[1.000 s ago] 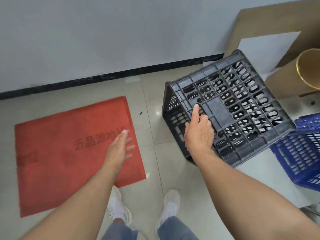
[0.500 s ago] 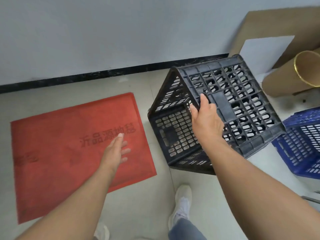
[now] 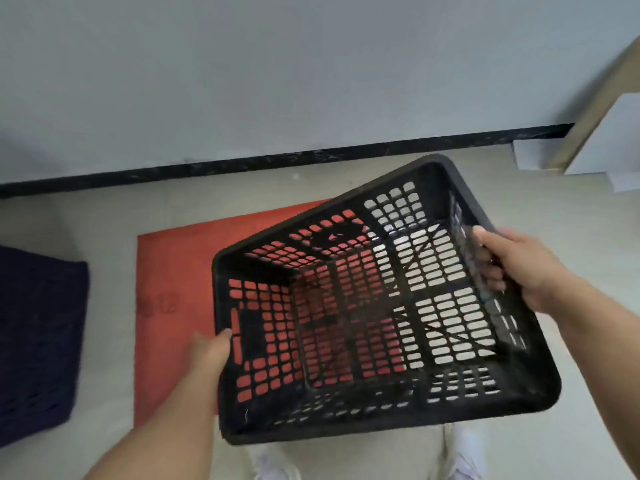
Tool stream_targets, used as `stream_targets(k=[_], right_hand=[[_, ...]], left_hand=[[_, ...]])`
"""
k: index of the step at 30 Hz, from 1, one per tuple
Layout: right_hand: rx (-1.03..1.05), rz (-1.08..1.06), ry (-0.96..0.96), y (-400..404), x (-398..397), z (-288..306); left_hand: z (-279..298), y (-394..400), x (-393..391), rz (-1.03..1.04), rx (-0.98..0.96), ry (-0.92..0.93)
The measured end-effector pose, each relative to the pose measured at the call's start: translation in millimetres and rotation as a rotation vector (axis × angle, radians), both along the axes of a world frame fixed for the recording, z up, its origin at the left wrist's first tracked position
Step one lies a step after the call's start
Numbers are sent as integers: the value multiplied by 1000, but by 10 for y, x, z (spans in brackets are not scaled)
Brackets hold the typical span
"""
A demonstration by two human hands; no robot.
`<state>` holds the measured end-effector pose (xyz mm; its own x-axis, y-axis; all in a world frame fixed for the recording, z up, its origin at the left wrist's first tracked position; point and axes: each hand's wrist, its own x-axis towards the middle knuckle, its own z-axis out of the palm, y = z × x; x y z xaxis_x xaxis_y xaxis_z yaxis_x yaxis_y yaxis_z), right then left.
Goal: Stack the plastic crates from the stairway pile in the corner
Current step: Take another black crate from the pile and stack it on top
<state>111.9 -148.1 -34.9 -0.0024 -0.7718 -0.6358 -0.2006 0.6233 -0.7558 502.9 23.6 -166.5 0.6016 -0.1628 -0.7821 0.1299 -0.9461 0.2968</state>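
I hold a black slotted plastic crate (image 3: 377, 306) in the air in front of me, its open top turned up toward me and tilted. My left hand (image 3: 211, 351) grips its left wall from outside, thumb on the rim. My right hand (image 3: 512, 268) grips its right wall, fingers reaching inside. The crate hangs over the right part of a red floor mat (image 3: 180, 271) and the pale tiles. A dark blue crate (image 3: 38, 341) stands on the floor at the left edge of view.
A grey wall with a black skirting strip (image 3: 277, 164) runs across the back. Cardboard (image 3: 595, 109) and a white sheet lean against the wall at the far right. My white shoes (image 3: 467, 459) show below the crate.
The crate was on its side, held by my right hand alone. Now it is lifted, turned open side up, and my left hand has taken its left wall. The view swung left.
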Motion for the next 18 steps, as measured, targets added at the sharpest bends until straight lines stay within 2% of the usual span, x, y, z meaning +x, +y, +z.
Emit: stream_targets(k=[3, 6, 8, 10, 13, 18], right_hand=[[53, 42, -111, 126, 257, -516], [65, 5, -100, 214, 355, -980], [41, -25, 12, 249, 306, -1192], [7, -17, 203, 262, 251, -1324], [-21, -16, 427, 259, 304, -1357], [72, -18, 577, 184, 525, -1199]], left_hand=[[-129, 158, 344, 123, -14, 133], [-263, 298, 525, 107, -9, 153], [-414, 364, 618, 71, -84, 183], [-546, 362, 660, 29, -113, 158], [-575, 295, 698, 5, -138, 157], [-337, 121, 933, 108, -201, 262]])
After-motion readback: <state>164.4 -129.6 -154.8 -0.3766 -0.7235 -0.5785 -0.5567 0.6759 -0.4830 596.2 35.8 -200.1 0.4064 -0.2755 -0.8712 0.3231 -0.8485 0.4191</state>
